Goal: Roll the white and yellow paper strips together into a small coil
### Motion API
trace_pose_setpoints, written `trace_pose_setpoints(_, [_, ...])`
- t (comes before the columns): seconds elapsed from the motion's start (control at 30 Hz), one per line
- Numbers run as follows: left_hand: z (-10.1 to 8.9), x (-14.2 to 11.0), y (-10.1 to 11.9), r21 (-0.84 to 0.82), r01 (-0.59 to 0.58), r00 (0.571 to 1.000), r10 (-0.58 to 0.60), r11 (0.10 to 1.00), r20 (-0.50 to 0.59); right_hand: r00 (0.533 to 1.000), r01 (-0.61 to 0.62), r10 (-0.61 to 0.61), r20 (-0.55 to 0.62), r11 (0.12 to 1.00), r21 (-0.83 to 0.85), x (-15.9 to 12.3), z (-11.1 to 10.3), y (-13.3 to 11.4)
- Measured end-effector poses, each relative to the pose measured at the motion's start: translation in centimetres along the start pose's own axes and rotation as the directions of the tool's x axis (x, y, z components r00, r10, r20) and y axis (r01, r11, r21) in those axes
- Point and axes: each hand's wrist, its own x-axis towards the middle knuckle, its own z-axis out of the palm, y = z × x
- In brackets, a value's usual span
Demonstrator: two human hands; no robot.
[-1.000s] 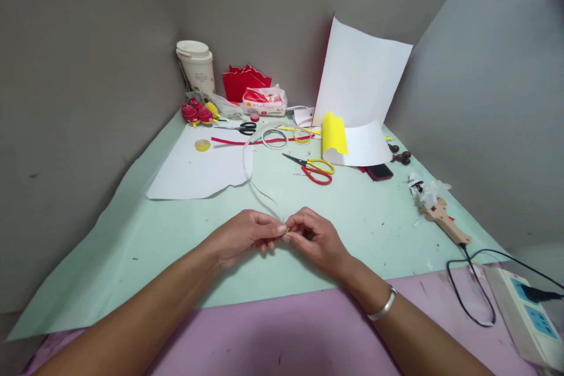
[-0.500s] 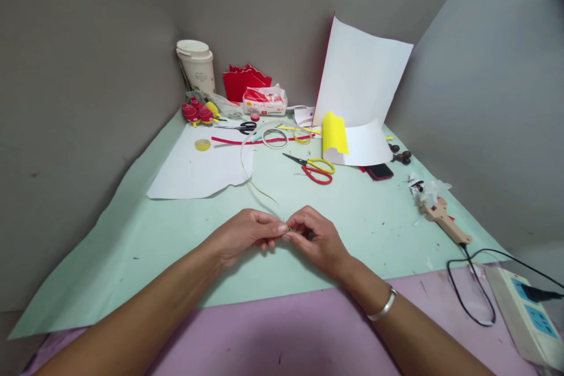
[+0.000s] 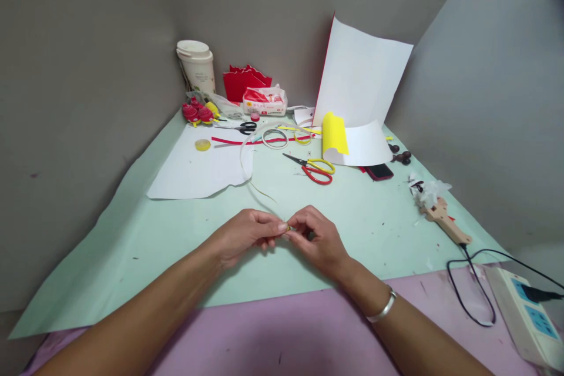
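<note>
My left hand [image 3: 258,230] and my right hand [image 3: 314,234] meet over the front of the green sheet, fingertips pinched together. Between them is a small yellowish-brown piece [image 3: 288,227], mostly covered by the fingers; it looks like the rolled end of a thin strip. A long, narrow pale strip [image 3: 242,155] curves from near the fingertips back over the sheet in a wide arc. Whether it joins the held piece is hard to make out. Both hands are closed on the small piece. Beyond them lie scissors [image 3: 312,168] with one yellow and one red handle, blades apart.
White paper [image 3: 194,173] lies left, with a tape roll [image 3: 202,145] on it. Behind are black scissors [image 3: 247,127], a white ring [image 3: 275,139], red strips and a lidded cup [image 3: 196,64]. On the right are a glue gun [image 3: 447,222], its cord and a power strip [image 3: 529,311].
Both hands stay in nearly the same place, with slight finger movement around the small piece. The loose part of the pale strip has shifted very slightly.
</note>
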Motion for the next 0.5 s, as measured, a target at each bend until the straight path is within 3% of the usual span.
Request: trace_pose_setpoints(0.5, [-0.57, 0.08, -0.09, -0.001, 0.032, 0.996, -0.032, 0.999, 0.079, 0.995, -0.013, 0.008, 0.103, 0.999, 0.049, 0.15, -0.50, -0.10])
